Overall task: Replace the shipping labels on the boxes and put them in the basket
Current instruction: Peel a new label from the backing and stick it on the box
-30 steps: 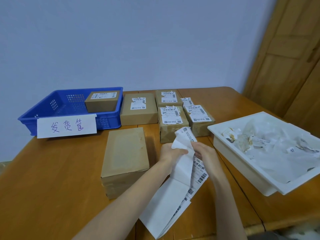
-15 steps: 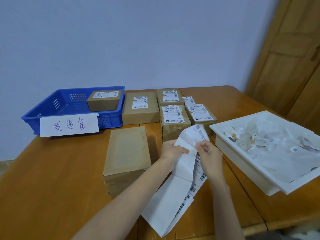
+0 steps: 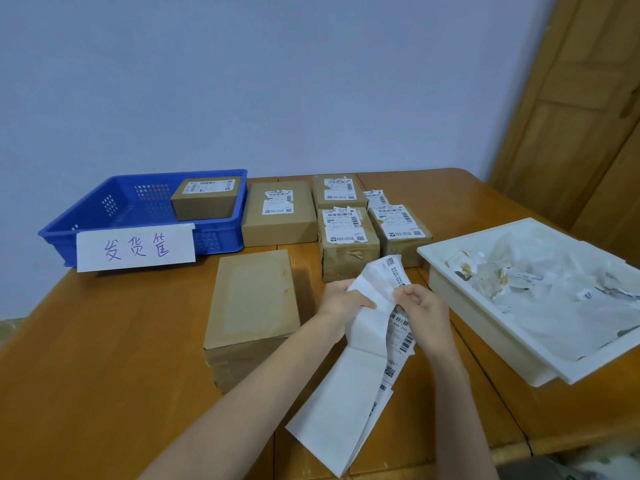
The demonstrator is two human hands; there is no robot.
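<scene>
The strip of shipping labels (image 3: 363, 344) is hanging over the table (image 3: 104, 358) just right of the bare box (image 3: 252, 306), folded into several layers whose number is hard to make out. The left hand (image 3: 341, 299) is gripping its upper edge with curled fingers, and the right hand (image 3: 420, 308) is pinching the printed top label between its fingers and thumb; both forearms are reaching in from the bottom edge. Behind the bare box, five labelled boxes are sitting on the table, the nearest labelled box (image 3: 348, 242) just beyond the hands, with one at the back mostly hidden. One more box (image 3: 206, 197) is sitting inside the blue basket (image 3: 86, 220), to the bare box's far left, behind a handwritten sign (image 3: 135, 247). Right of the hands, a white tray (image 3: 485, 327) is holding crumpled label scraps, too jumbled to count.
</scene>
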